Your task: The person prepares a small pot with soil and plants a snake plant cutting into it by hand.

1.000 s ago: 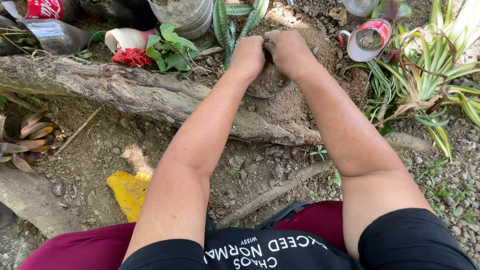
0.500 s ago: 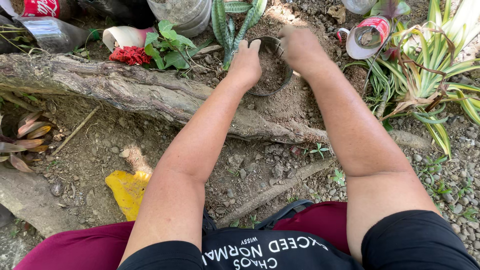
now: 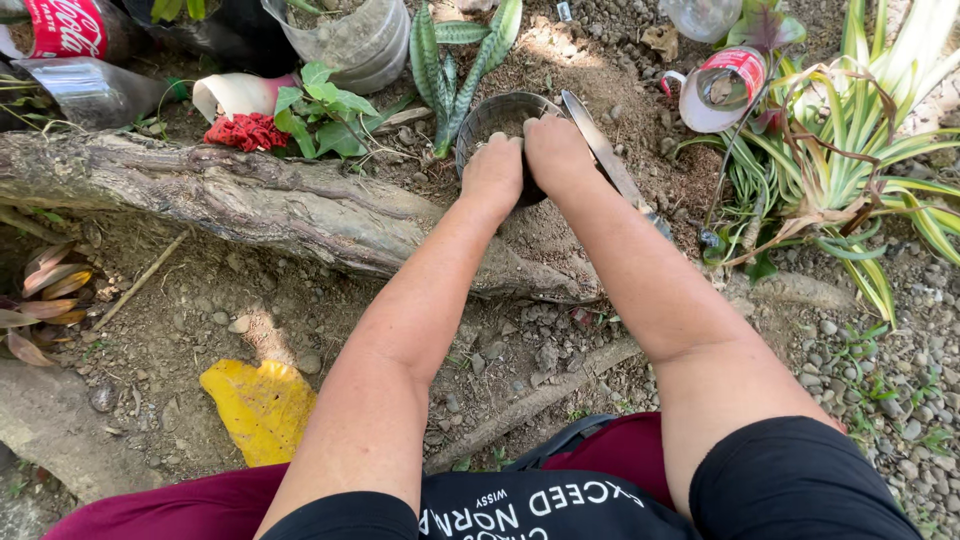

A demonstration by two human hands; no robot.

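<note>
A small dark round pot (image 3: 497, 106) holding soil sits on the bare earth beyond a thick root. My left hand (image 3: 492, 176) and my right hand (image 3: 553, 150) lie side by side on its near rim, fingers curled down over the edge and into the soil, so the fingertips are hidden. A long metal blade (image 3: 612, 163) lies on the ground just right of the pot, running along my right forearm. A snake plant (image 3: 447, 62) stands right behind the pot.
A thick gnarled root (image 3: 250, 200) crosses the ground at left. A yellow fallen leaf (image 3: 262, 405) lies near my knee. Cut plastic bottles (image 3: 716, 86) and a clear container (image 3: 350, 35) hold plants at the back. A striped-leaf plant (image 3: 850, 165) spreads at right; gravel lies beneath it.
My hands were clasped over the pot, then spread to either side of it; now they sit together on its near rim. The view has shifted, showing the blade.
</note>
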